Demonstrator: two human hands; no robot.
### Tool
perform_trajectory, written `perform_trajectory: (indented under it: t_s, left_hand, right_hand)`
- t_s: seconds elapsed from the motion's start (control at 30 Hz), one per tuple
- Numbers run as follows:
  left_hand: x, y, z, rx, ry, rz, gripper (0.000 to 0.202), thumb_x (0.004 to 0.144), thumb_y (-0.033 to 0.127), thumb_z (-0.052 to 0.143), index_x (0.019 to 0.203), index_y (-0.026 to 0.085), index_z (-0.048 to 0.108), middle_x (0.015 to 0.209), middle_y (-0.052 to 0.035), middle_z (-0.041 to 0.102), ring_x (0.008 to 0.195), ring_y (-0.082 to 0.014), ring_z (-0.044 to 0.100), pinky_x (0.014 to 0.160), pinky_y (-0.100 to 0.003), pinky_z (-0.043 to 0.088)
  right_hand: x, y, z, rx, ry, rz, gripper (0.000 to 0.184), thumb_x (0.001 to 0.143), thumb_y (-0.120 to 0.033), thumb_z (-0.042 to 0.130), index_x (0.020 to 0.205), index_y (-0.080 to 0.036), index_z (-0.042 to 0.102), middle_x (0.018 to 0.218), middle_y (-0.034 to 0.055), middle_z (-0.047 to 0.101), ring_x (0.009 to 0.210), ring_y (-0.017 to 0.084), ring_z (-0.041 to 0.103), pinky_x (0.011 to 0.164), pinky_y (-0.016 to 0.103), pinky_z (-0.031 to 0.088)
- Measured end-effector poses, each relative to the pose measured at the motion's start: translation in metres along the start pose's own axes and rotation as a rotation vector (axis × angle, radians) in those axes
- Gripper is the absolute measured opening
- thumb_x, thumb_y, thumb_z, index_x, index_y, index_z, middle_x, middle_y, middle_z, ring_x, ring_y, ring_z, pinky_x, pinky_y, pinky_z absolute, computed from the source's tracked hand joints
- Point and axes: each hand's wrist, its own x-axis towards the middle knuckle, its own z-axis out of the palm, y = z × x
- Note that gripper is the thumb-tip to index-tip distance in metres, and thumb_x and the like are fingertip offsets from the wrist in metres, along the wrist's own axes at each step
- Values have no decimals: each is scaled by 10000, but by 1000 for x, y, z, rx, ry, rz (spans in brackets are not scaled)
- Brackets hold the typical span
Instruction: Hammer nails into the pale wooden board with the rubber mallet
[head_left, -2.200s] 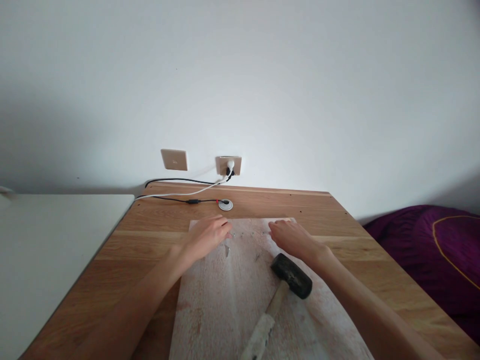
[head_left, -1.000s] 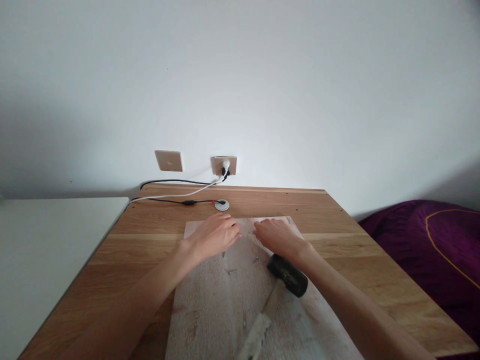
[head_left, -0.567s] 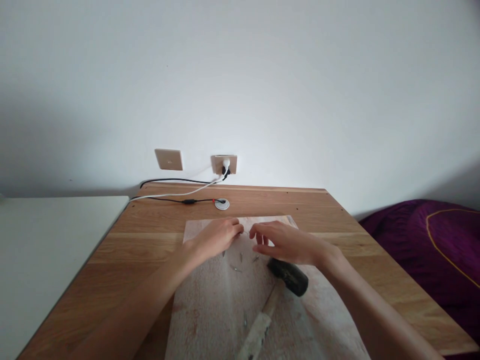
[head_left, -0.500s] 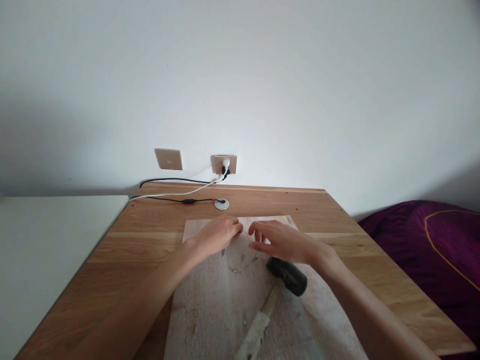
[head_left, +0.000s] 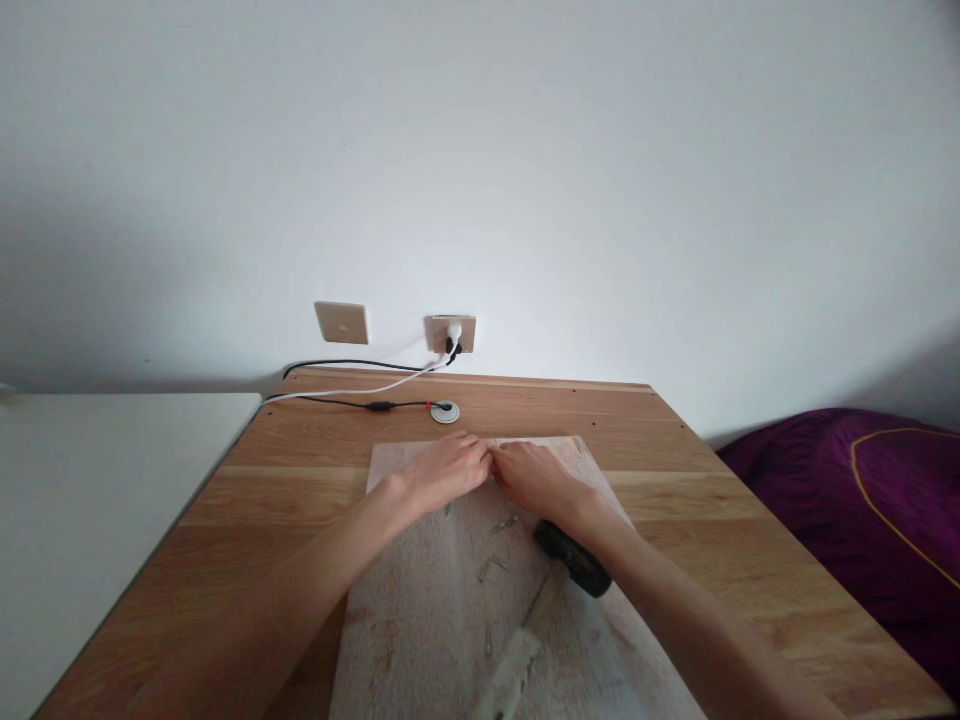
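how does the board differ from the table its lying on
Color: the board is pale and whitish with faint reddish streaks, while the table is warm brown.
Size: the board is narrower than the table, which shows on both sides of it.
Load: the board bears a hammer and small metal pieces; the table bears the board and cables.
Both have a flat top.

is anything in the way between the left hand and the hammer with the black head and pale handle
Yes: small slender metal pieces lie loose on the whitewashed wooden board between the left hand and the pale handle of the black-headed hammer. They look low enough to reach over.
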Motion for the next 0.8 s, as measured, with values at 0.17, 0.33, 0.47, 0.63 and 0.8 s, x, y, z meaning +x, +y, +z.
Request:
perform_trajectory:
  t_s: [0.17, 0.33, 0.47, 0.63, 0.8]
  left_hand:
    - [0, 1, 2, 40, 19, 28, 72, 920, 59, 633, 927, 100, 691, 872, -96, 721, 846, -244, 688, 770, -367, 501]
    - [4, -5, -2, -1, -26, 24, 141, 969, 202, 645, 861, 117, 676, 819, -94, 699, 832, -248, 684, 748, -361, 486]
    - [0, -6, -20, -131, 48, -127, 265, 1029, 309, 568, 871, 127, 677, 848, -77, 698, 861, -227, 678, 810, -351, 482]
    - [-23, 6, -52, -386, -48, -240, 427, 1065, 420, 468, 795, 164, 678, 796, -33, 675, 779, -183, 663, 755, -305, 481]
    - [-68, 7, -59, -460, -30, -432, 338, 1052, 467, 476, 1023, 196, 677, 1033, -51, 673, 971, -216, 665, 881, -346, 505]
  right_hand:
    - [-9, 0, -6, 63, 85, 41, 230, 944, -80, 486, 991, -135, 704, 1030, 152, 773, 950, 253, 744, 737, 278, 476]
    - [-36, 8, -18, 275, 73, -38, 219, 1014, -251, 508, 880, -184, 667, 841, 34, 756, 760, 158, 700, 659, 234, 442]
    - [-55, 20, -16, 602, 79, -145, 244, 1030, -393, 522, 974, -198, 657, 812, -2, 727, 720, 141, 646, 658, 244, 439]
    - [-77, 34, -5, 654, 227, -46, 258, 1024, -421, 512, 1085, -204, 637, 894, 29, 722, 782, 168, 654, 681, 275, 476]
    - [-110, 50, 21, 671, 496, 111, 292, 1028, -482, 498, 1115, -237, 631, 1027, 46, 726, 801, 170, 661, 680, 282, 518]
